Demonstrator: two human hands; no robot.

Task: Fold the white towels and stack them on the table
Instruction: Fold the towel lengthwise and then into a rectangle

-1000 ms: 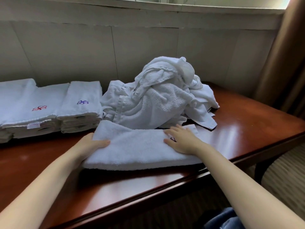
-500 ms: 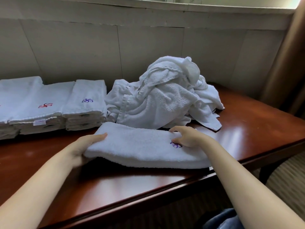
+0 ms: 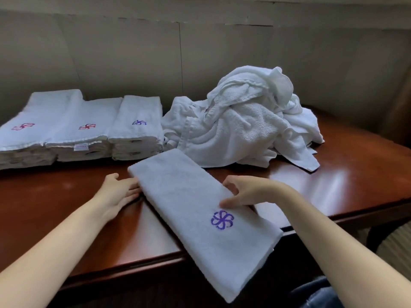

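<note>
One folded towel (image 3: 189, 203), white terry, folded into a long strip. It lies slantwise on the table (image 3: 344, 174), far end near the stacks, near end overhanging the front edge toward me. A purple emblem (image 3: 222, 219) faces up.

Grip, left: my left hand (image 3: 117, 192) lies flat on the wood, fingers straight, tips touching the strip's left long edge. It grasps nothing.

Grip, right: my right hand (image 3: 251, 193) is arched over the right long edge, thumb on top just above the emblem and fingers curled onto the cloth, so I read it as holding the towel. I cannot tell whether any fingertip reaches underneath.

Handling, as I judge it: light, soft and limp. It sags wherever it is unsupported, and the layers slide apart if it is lifted by one corner. The polished top looks slick, so the strip slides rather than drags. Best hold is both long edges at mid-length, or a flat palm under the fold.

Three stacks (image 3: 89, 121) of finished towels sit side by side at far left, emblems up, two red and one purple.

One heap of unfolded towels (image 3: 240, 130) sits behind the strip, its front edge just beyond the strip's far end.
</note>
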